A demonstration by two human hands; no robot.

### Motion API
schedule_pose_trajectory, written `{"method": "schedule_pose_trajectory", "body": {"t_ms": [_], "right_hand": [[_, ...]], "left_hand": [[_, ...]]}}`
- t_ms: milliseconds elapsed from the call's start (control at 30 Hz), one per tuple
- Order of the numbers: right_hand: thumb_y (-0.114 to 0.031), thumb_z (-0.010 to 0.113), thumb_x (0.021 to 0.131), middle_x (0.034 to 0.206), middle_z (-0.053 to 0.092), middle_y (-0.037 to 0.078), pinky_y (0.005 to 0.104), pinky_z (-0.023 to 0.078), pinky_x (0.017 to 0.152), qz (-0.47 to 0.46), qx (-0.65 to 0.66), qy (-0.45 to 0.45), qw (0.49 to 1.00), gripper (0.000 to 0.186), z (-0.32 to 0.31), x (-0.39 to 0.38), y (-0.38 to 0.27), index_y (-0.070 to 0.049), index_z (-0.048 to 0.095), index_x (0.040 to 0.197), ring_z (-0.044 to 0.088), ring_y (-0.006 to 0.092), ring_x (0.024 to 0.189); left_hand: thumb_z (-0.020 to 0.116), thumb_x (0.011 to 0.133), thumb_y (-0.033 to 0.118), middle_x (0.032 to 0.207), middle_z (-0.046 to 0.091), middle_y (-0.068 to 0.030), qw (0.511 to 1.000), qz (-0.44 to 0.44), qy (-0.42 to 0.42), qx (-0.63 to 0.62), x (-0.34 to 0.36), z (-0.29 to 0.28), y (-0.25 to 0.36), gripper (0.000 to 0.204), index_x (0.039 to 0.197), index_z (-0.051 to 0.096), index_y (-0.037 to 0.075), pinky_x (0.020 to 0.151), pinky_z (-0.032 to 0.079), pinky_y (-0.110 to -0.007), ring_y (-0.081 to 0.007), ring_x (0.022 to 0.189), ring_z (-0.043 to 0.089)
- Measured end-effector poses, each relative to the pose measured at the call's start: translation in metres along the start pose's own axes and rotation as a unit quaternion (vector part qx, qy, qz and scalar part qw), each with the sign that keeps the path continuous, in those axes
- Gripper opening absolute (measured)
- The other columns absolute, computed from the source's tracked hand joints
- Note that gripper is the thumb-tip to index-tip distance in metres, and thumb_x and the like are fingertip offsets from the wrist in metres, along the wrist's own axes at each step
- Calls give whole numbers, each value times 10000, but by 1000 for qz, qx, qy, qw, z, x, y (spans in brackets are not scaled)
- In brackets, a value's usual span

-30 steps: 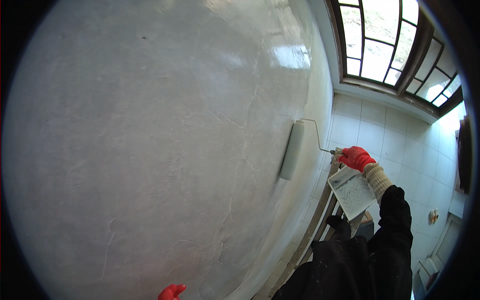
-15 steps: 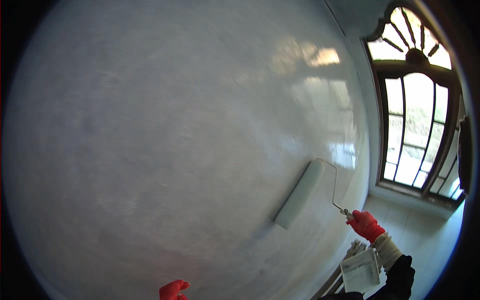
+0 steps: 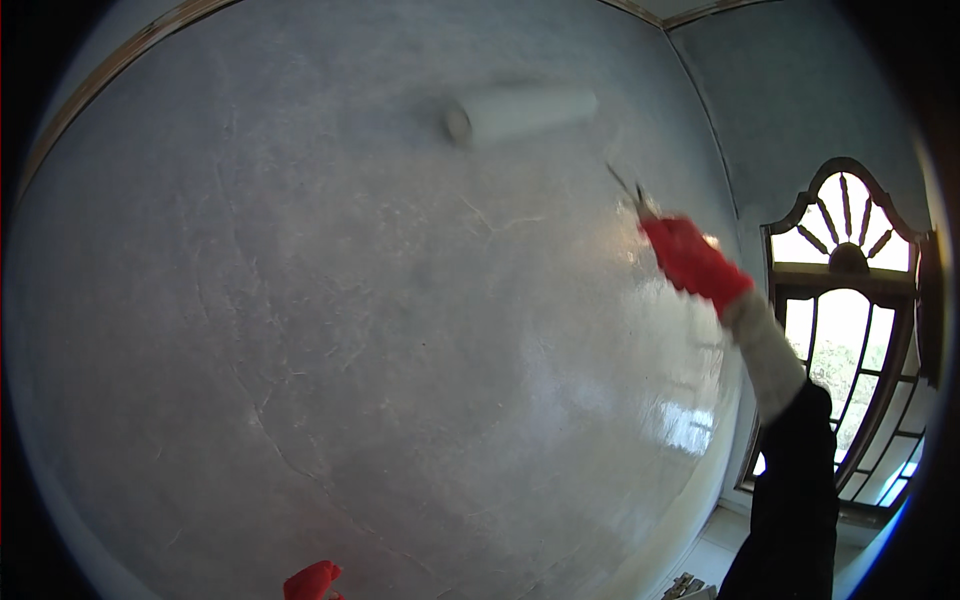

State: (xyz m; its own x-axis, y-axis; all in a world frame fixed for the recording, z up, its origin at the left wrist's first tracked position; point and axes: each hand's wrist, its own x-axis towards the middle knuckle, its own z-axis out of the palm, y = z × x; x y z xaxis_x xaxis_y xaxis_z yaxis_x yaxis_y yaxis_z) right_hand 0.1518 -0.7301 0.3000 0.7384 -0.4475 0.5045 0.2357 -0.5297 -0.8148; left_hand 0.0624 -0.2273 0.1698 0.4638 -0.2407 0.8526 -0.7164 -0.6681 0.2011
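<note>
My right hand [image 3: 690, 255], in a red glove with a pale cuff, is closed round the handle of a long pale paint roller [image 3: 520, 115]. The roller is blurred and lies high against the mottled grey wall [image 3: 430, 330], which has fine cracks and a glossy patch on the right. My left hand [image 3: 312, 580], also red-gloved, shows at the bottom edge near that wall, fingers loosely bent and apart, with nothing visible in them; it is partly cut off.
A dark-framed arched window [image 3: 845, 355] with bars stands in the side wall at right. A brownish trim [image 3: 130, 55] runs along the top of the grey wall. A pale tiled floor [image 3: 715, 545] shows low right, with some blurred clutter [image 3: 690, 590] at the bottom edge.
My right hand and the roller have swung up from low right to high on the wall. The view has tilted upward; the tray has left it. My left hand stays low at the edge.
</note>
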Motion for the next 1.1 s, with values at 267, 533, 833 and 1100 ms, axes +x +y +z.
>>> {"method": "schedule_pose_trajectory", "body": {"t_ms": [267, 533, 833, 1100], "right_hand": [[-482, 450, 896, 454, 377, -33, 229, 313, 331, -177, 61, 7, 982, 455, -37, 151, -159, -137, 395, 606, 357, 71, 339], [-460, 474, 884, 456, 410, 3, 269, 332, 362, -201, 123, 46, 971, 479, -3, 154, -203, -96, 413, 579, 390, 107, 366], [-456, 485, 883, 477, 370, -15, 276, 323, 387, -200, 177, 84, 960, 446, -18, 122, -176, -93, 427, 631, 340, 110, 370], [-325, 496, 905, 549, 453, -18, 236, 328, 382, -37, 116, 57, 991, 299, 24, -84, 73, -41, 557, 833, 401, 61, 425]], "left_hand": [[417, 949, 138, 1183, 487, -167, 998, -28, 44, 32, -6, -20, -1, 285, 1188, 483, -2, 872, 447, -394, -292, 1056, 525], [396, 949, 121, 1142, 507, -173, 991, -58, 76, 97, -11, -28, 11, 262, 1146, 509, -11, 837, 468, -380, -292, 985, 559], [389, 947, 122, 1138, 510, -172, 988, -78, 104, 81, -32, -38, 20, 269, 1132, 511, -30, 827, 470, -369, -287, 969, 560], [377, 966, 171, 1097, 530, -195, 988, -69, 104, 86, -37, -43, 22, 303, 1116, 519, -50, 817, 477, -374, -290, 914, 579]]}}
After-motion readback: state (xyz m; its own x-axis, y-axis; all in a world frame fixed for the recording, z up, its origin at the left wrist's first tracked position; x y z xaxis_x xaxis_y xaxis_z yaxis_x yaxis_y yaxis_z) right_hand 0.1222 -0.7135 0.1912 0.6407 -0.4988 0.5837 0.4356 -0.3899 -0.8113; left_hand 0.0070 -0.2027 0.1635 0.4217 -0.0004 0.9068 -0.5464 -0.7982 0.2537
